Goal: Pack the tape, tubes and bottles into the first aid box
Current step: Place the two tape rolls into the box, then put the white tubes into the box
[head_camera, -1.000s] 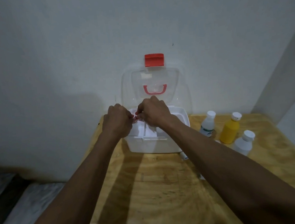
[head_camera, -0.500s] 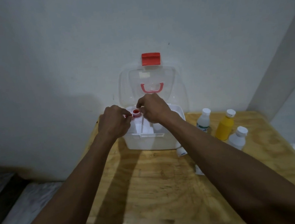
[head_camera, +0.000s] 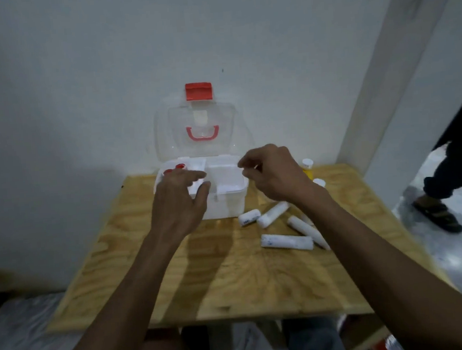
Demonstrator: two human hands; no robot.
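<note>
The white first aid box (head_camera: 228, 202) stands open at the back of the wooden table, its clear lid (head_camera: 201, 127) leaning on the wall. Two red-capped items (head_camera: 174, 168) sit in its left rear compartment. My left hand (head_camera: 180, 198) hovers over the box's front left, fingers apart and empty. My right hand (head_camera: 272, 173) hangs above the box's right edge, fingers loosely curled with nothing in them. Several white tubes (head_camera: 284, 241) lie on the table to the right of the box. A yellow bottle (head_camera: 307, 168) and a white bottle cap (head_camera: 319, 182) peek out behind my right hand.
The wooden table (head_camera: 232, 279) stands against a white wall. Another person's leg and sandalled foot (head_camera: 437, 213) are on the floor at the far right. My knees show under the table's front edge.
Both hands have let go of the small red-capped item and drawn back from the box. The view has pulled back, and the tubes on the table now show.
</note>
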